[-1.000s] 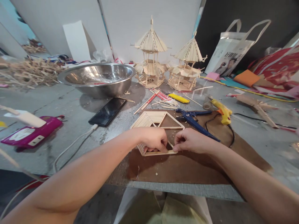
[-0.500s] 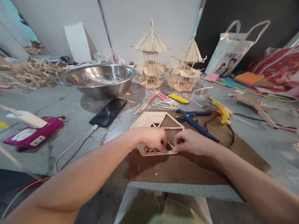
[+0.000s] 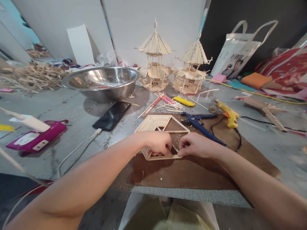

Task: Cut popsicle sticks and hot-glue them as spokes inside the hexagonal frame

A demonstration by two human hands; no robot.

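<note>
Brown board [image 3: 192, 175] nearest. On it: stick frame [image 3: 154, 122], near-left part blocked by left hand [image 3: 159, 142], fingers curled at near edge, grip can't tell; right hand [image 3: 193, 145] pinches that edge's right end, fingertips partly hidden. Farther: steel bowl [image 3: 107, 93], contents unclear; stick pile [image 3: 33, 76] blurred, cut off left.

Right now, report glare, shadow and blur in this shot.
Head view: highlights gleam on the metal bowl; head view: shadow darkens the brown mat below the left hand and right hand; head view: the stick pile at far left looks soft.
</note>
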